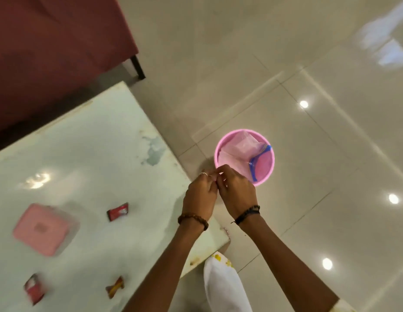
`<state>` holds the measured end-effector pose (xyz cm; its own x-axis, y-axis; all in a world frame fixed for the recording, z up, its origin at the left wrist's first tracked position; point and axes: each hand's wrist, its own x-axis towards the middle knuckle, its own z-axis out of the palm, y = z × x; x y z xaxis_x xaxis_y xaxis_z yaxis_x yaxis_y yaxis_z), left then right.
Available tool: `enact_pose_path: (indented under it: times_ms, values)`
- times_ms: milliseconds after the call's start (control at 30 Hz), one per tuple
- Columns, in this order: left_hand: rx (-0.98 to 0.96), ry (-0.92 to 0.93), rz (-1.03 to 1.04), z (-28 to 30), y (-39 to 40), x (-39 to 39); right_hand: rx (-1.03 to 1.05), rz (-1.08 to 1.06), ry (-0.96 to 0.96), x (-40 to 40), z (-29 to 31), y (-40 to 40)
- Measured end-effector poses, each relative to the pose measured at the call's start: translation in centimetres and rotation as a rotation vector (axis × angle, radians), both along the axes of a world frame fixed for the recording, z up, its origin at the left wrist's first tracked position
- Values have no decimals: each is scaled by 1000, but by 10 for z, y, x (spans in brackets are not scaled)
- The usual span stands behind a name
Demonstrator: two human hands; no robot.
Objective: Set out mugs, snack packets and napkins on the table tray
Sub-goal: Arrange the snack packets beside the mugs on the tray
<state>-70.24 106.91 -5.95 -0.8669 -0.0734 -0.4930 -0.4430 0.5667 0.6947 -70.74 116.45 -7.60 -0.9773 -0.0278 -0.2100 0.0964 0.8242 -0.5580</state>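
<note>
My left hand (199,194) and my right hand (235,191) meet fingertip to fingertip just past the table's corner, beside the pink bin. Their curled fingers pinch a small pale piece (215,176) between them; it is too small to tell what it is. On the pale marble table (94,154) lies a pink napkin pack (41,229) in clear wrap. Three red snack packets lie around it: one (117,211) to its right, one (34,288) at the near left, one (115,287) at the near middle. No mug or tray is in view.
A pink round bin (218,152) stands on the glossy tiled floor (308,154) right of the table, with clear plastic and a blue-edged bag inside. A dark red sofa (49,52) stands behind the table. My white-clad leg (223,287) is by the table's near corner.
</note>
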Motion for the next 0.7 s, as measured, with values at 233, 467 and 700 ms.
enact_pose_path:
  times_ms: [233, 467, 700]
  values:
    - [-14, 268, 425, 71, -152, 138, -175, 317, 169, 107, 76, -157]
    - [-130, 414, 745, 124, -300, 318, -259, 671, 124, 236, 119, -315]
    - [-179, 190, 1082, 113, -400, 443, -334, 815, -32, 323, 115, -439]
